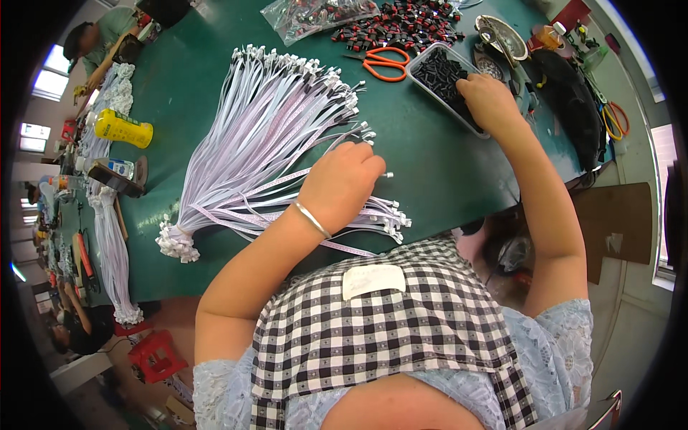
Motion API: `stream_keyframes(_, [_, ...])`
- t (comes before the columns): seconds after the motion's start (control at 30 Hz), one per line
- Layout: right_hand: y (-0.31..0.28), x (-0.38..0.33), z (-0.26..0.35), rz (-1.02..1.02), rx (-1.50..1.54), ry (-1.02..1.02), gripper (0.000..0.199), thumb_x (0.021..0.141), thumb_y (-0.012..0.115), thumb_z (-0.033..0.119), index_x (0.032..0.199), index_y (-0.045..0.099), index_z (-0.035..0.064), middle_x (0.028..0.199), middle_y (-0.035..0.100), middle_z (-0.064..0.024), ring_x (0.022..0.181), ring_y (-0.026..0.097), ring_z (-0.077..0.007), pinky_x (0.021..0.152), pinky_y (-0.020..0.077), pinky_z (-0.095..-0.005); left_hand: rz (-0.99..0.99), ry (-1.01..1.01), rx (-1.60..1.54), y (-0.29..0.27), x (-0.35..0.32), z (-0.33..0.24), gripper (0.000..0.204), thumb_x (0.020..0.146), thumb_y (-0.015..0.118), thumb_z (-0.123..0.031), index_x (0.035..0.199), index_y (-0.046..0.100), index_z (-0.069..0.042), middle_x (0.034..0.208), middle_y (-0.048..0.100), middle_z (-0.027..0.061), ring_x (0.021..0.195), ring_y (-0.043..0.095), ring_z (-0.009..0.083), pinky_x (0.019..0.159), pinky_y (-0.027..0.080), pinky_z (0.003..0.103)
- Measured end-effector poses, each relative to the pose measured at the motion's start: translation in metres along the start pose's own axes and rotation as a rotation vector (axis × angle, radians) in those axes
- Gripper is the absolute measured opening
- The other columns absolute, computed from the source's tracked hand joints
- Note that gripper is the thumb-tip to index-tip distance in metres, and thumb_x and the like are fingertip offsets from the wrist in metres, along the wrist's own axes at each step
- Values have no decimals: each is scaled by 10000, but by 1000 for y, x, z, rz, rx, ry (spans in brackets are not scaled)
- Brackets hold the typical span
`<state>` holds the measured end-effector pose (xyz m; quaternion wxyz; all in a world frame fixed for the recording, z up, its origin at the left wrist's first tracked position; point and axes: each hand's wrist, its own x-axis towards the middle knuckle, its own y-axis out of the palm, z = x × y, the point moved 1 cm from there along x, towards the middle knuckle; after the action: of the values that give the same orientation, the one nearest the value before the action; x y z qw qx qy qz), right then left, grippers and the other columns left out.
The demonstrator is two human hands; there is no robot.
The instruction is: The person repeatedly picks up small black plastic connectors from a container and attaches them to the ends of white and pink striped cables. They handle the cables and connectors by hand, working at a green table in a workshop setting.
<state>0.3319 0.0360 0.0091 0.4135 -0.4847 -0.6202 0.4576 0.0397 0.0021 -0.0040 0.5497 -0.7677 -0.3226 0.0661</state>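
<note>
A big fanned bundle of white flat cables [244, 136] lies on the green table, its tied end with white connectors at the left. My left hand [342, 185] rests over the right side of the fan, its fingers closed round a cable; a small white connector [389, 175] pokes out beyond the fingertips. A clear plastic tub [469, 123] at the right holds many short black tube pieces [437, 75]. Into its right side reaches my right hand [491, 100], fingers bent together among the pieces. Whatever those fingertips grip is hidden.
Orange-handled scissors [387, 64] lie beside the tub. Behind are a heap of black-and-red parts [408, 25] and a clear bag [308, 18]. A metal dish [500, 37] stands far right. Left are a yellow bottle [123, 129] and another cable bundle [111, 251]. Co-workers sit at the left.
</note>
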Motion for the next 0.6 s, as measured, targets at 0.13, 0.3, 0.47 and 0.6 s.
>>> stream_keyframes(0.13, [-7,3,2,-44,118,38,117,771,540,26,867,605,38,889,619,-148,896,610,-326,775,501,-421,-179,-148,-352,-12,-1,-6,134,826,562,-5,957,589,-3,824,584,88,691,572,207,642,473,295])
stream_keyframes(0.3, [5,5,0,-7,165,-33,99,785,538,26,864,597,23,882,614,-165,861,610,-346,760,497,-431,-13,-533,-835,5,-10,7,164,859,566,-45,1006,589,23,829,607,18,650,527,55,596,448,218])
stream_keyframes(0.47, [-5,2,-5,-18,308,46,92,803,601,103,856,614,30,851,600,-149,863,585,-339,772,467,-416,62,-740,-1167,5,-14,9,122,862,598,-91,961,587,-20,768,588,1,580,514,46,522,398,177])
stream_keyframes(0.6, [-36,-13,15,-180,531,-156,86,810,547,54,856,608,15,865,595,-139,853,587,-333,754,482,-407,39,-792,-1294,7,-19,14,108,873,601,-97,949,567,-29,786,607,26,581,549,63,510,409,175])
